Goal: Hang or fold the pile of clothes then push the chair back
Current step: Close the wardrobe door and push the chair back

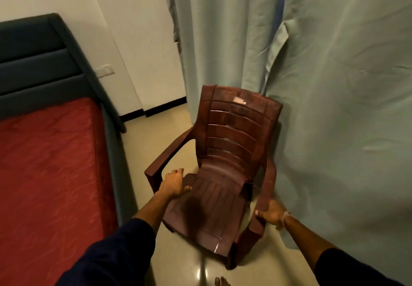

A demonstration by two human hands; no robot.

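Note:
A brown plastic armchair (225,152) stands on the floor facing me, with its back against a pale curtain. Nothing lies on its seat. My right hand (273,215) grips the front of the chair's right armrest, thumb on the inner side. My left hand (175,183) is over the seat's left edge, just inside the left armrest, fingers relaxed and holding nothing. No clothes are in view.
A bed with a red mattress (49,174) and a dark padded headboard (40,62) fills the left side. The pale curtain (334,107) hangs behind and to the right of the chair. Shiny floor (142,152) separates bed and chair.

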